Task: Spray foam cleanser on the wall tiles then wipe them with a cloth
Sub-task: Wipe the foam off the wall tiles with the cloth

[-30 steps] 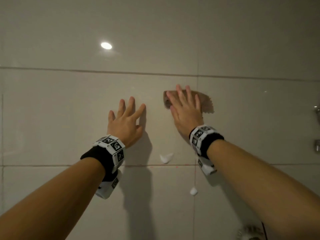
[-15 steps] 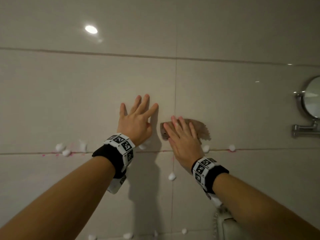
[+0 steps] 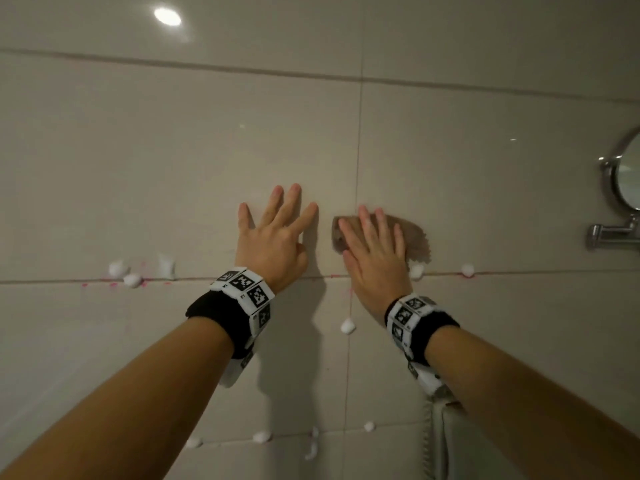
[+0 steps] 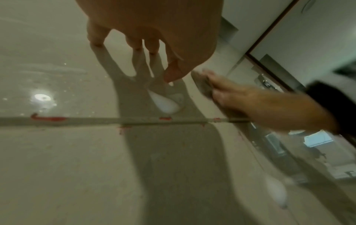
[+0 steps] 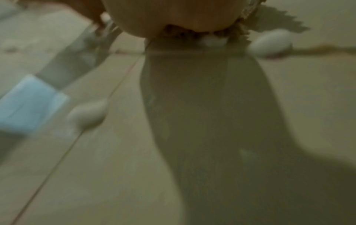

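Large beige glossy wall tiles (image 3: 173,168) fill the head view. A small brown cloth (image 3: 414,237) lies flat against the wall just above a horizontal grout line, and my right hand (image 3: 374,247) presses on it with straight fingers. My left hand (image 3: 273,237) rests flat on the tile just left of it, fingers spread, holding nothing. White foam blobs (image 3: 121,271) sit along the grout line; another foam blob (image 3: 347,326) clings below the hands. In the left wrist view the cloth (image 4: 202,85) shows under the right hand's fingers, with foam (image 4: 163,102) below my thumb. The right wrist view is blurred, showing foam (image 5: 269,42) beside the cloth's edge.
A round chrome mirror (image 3: 623,168) on a bracket (image 3: 613,233) juts from the wall at the right edge. A white corded fixture (image 3: 440,441) hangs below my right wrist. Red marks (image 4: 50,118) dot the grout line. More foam blobs (image 3: 261,437) sit along a lower grout line.
My right hand has slid the cloth down the wall to just above the grout line, and the view has dropped. The left hand stays flat on the tile beside it.
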### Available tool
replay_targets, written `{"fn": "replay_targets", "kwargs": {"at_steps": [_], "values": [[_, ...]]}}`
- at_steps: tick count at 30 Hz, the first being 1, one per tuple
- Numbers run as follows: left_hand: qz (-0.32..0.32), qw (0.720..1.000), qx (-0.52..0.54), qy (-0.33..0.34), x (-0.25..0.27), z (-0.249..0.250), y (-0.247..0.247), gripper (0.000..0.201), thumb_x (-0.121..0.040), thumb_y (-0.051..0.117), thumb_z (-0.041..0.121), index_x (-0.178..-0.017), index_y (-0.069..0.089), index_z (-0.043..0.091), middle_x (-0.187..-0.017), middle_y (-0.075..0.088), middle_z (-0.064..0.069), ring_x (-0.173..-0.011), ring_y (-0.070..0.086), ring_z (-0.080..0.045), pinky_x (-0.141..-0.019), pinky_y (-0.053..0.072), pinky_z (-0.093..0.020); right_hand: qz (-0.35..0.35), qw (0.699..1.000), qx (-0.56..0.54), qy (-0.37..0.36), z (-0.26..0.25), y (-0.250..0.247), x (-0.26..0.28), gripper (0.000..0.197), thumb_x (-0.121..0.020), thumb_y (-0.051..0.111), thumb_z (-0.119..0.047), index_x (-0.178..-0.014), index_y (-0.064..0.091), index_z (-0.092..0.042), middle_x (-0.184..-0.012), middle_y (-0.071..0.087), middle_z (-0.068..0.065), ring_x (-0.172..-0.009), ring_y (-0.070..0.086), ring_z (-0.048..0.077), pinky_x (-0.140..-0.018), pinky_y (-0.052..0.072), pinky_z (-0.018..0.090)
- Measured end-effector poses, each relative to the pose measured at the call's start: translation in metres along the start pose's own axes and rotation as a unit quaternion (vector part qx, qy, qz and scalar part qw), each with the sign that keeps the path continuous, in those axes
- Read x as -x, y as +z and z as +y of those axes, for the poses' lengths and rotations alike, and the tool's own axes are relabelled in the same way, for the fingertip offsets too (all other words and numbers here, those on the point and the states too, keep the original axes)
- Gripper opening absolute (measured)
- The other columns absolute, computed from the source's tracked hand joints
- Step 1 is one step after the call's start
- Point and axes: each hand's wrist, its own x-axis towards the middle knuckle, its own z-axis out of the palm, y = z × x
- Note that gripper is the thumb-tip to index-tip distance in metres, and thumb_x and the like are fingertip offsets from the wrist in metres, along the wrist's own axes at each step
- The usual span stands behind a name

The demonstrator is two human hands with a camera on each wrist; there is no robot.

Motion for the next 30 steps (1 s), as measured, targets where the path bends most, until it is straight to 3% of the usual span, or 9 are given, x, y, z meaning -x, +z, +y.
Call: {"fn": "replay_targets", "kwargs": {"at_steps": [3, 6, 10, 14, 18, 20, 22, 25, 30], "values": [[-0.021, 1.000, 0.006, -0.002, -0.002, 0.005, -0.002, 0.068, -0.083, 0.052, 0.023, -0.149, 0.035, 0.028, -0.166, 0.015, -0.005, -0.153, 0.012, -0.029, -0.109, 0.019, -0.073, -0.065, 0.997, 0.035, -0.034, -0.006, 0.017, 0.053, 0.056, -0.102, 0.030, -0.042, -0.156, 0.023, -0.028, -0.165, 0.019, 0.009, -0.152, 0.011, 0.032, -0.118, 0.016, 0.057], [-0.025, 1.000, 0.007, 0.000, -0.004, 0.010, -0.001, 0.066, -0.084, 0.050, 0.024, -0.148, 0.036, 0.029, -0.166, 0.013, -0.004, -0.153, 0.010, -0.029, -0.108, 0.018, -0.074, -0.105, 0.992, 0.047, -0.047, 0.001, 0.011, 0.050, 0.055, -0.103, 0.027, -0.039, -0.157, 0.021, -0.028, -0.166, 0.016, 0.008, -0.152, 0.007, 0.030, -0.120, 0.017, 0.057], [-0.040, 0.999, 0.006, -0.003, -0.007, 0.021, 0.000, 0.067, -0.087, 0.049, 0.025, -0.151, 0.031, 0.032, -0.167, 0.006, -0.002, -0.154, 0.004, -0.027, -0.110, 0.014, -0.074, -0.076, 0.997, 0.019, -0.005, 0.014, -0.013, 0.004, 0.055, -0.106, 0.029, -0.030, -0.159, 0.015, -0.027, -0.168, 0.004, 0.006, -0.154, -0.002, 0.028, -0.123, 0.002, 0.051], [-0.049, 0.999, -0.009, -0.005, -0.013, 0.034, 0.002, 0.069, -0.088, 0.049, 0.025, -0.152, 0.028, 0.033, -0.167, 0.004, -0.001, -0.154, 0.002, -0.026, -0.110, 0.014, -0.075, -0.015, 0.999, -0.034, 0.009, 0.033, -0.034, -0.040, 0.057, -0.105, 0.038, -0.017, -0.159, 0.021, -0.025, -0.168, 0.002, 0.009, -0.154, -0.003, 0.030, -0.121, -0.002, 0.049], [-0.051, 0.998, -0.008, -0.027, -0.016, 0.052, 0.005, 0.070, -0.087, 0.051, 0.025, -0.152, 0.028, 0.033, -0.167, 0.005, -0.002, -0.154, 0.002, -0.027, -0.109, 0.018, -0.074, 0.021, 0.995, -0.071, -0.062, 0.055, -0.022, -0.008, 0.063, -0.093, 0.046, 0.001, -0.151, 0.042, -0.022, -0.164, 0.022, 0.014, -0.152, 0.014, 0.035, -0.121, 0.005, 0.049], [-0.053, 0.998, -0.014, -0.033, -0.018, 0.063, 0.007, 0.071, -0.086, 0.052, 0.024, -0.153, 0.028, 0.033, -0.167, 0.006, -0.001, -0.154, 0.003, -0.028, -0.108, 0.020, -0.074, 0.011, 0.990, -0.059, -0.129, 0.080, -0.017, 0.013, 0.062, -0.084, 0.046, 0.002, -0.143, 0.054, -0.018, -0.158, 0.035, 0.018, -0.147, 0.028, 0.039, -0.120, 0.014, 0.051], [-0.059, 0.997, -0.016, -0.039, -0.021, 0.076, 0.009, 0.072, -0.087, 0.052, 0.024, -0.154, 0.026, 0.033, -0.167, 0.004, -0.001, -0.154, 0.002, -0.029, -0.109, 0.021, -0.072, 0.007, 0.987, -0.074, -0.145, 0.115, -0.023, 0.022, 0.059, -0.079, 0.046, -0.001, -0.135, 0.062, -0.012, -0.152, 0.042, 0.023, -0.141, 0.037, 0.044, -0.116, 0.024, 0.056], [-0.068, 0.997, -0.015, -0.038, -0.025, 0.103, 0.015, 0.072, -0.089, 0.051, 0.024, -0.155, 0.023, 0.033, -0.167, 0.002, -0.001, -0.154, 0.000, -0.029, -0.109, 0.021, -0.072, 0.046, 0.990, -0.109, -0.074, 0.164, -0.040, 0.030, 0.056, -0.081, 0.048, 0.007, -0.132, 0.064, -0.007, -0.150, 0.043, 0.026, -0.140, 0.037, 0.047, -0.115, 0.029, 0.059], [-0.067, 0.997, -0.013, -0.028, -0.029, 0.149, 0.032, 0.073, -0.088, 0.052, 0.024, -0.154, 0.025, 0.032, -0.167, 0.004, -0.002, -0.153, 0.002, -0.030, -0.109, 0.020, -0.072, 0.086, 0.989, -0.112, 0.038, 0.223, -0.036, 0.070, 0.056, -0.089, 0.046, 0.011, -0.142, 0.054, -0.008, -0.156, 0.035, 0.022, -0.146, 0.028, 0.040, -0.121, 0.021, 0.051]]}}
